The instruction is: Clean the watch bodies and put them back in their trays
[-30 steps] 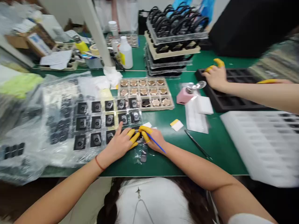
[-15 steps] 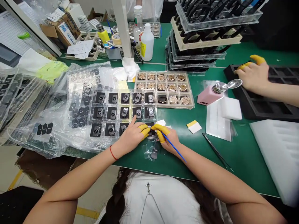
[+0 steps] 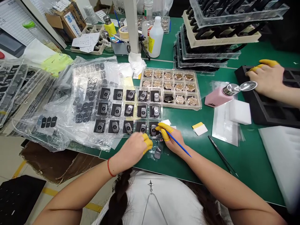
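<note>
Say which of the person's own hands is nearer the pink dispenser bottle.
Right hand: below and left of the pink dispenser bottle. Left hand: farther away, beyond the right hand.

Hidden: tip of blue-handled tool (image 3: 179,144) inside right hand (image 3: 174,140); contents of left hand (image 3: 133,148), if any | Cut off: co-worker's arm (image 3: 292,100), right edge; stacked trays (image 3: 225,31), top edge | Too small: print on black part (image 3: 158,153) in clear bag
</note>
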Demonstrator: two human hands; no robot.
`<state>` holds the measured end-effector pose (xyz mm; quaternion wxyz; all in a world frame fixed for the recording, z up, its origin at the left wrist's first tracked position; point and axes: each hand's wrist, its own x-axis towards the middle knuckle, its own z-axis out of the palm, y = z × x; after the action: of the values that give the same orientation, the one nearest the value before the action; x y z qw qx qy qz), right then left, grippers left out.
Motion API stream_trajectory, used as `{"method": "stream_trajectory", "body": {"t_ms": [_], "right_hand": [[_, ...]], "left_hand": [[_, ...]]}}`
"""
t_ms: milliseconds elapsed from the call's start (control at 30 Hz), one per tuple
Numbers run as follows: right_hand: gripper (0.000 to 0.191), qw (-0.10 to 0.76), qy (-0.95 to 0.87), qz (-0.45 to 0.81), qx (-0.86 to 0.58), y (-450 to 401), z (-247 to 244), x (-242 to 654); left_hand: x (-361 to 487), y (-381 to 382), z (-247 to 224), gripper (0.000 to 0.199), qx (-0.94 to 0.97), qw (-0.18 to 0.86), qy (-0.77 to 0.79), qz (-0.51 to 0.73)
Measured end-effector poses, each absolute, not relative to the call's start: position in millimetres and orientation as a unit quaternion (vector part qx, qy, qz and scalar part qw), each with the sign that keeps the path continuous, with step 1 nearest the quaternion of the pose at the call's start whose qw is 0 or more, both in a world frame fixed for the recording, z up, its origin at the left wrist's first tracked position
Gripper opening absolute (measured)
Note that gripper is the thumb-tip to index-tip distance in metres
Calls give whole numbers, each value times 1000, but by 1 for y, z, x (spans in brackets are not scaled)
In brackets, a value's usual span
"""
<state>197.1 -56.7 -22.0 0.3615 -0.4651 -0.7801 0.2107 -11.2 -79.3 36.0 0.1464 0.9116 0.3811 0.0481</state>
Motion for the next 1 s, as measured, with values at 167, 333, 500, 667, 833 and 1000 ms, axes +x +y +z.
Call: {"method": "stream_trajectory", "body": {"t_ms": [167, 333, 500, 667, 833, 1000], "right_hand": [[32, 414, -739, 254, -467, -56, -12, 187], [28, 410, -683, 358, -487, -51, -9, 157], [30, 353, -745, 292, -484, -47, -13, 146], [26, 331, -774, 242, -483, -48, -14, 145], [26, 337, -779, 216, -483, -48, -13, 142], [23, 342, -770, 225, -490, -49, -15, 143]], "left_hand": [[-11, -103, 23, 15, 889, 195, 412, 29], [-29, -93, 28, 14, 822, 291, 471, 135], [-36, -72, 17, 19, 788, 156, 545, 240], [-34, -63, 3, 25, 808, 125, 537, 209], [-34, -62, 1, 26, 807, 119, 537, 215], [-34, -62, 0, 25, 806, 115, 537, 218]]}}
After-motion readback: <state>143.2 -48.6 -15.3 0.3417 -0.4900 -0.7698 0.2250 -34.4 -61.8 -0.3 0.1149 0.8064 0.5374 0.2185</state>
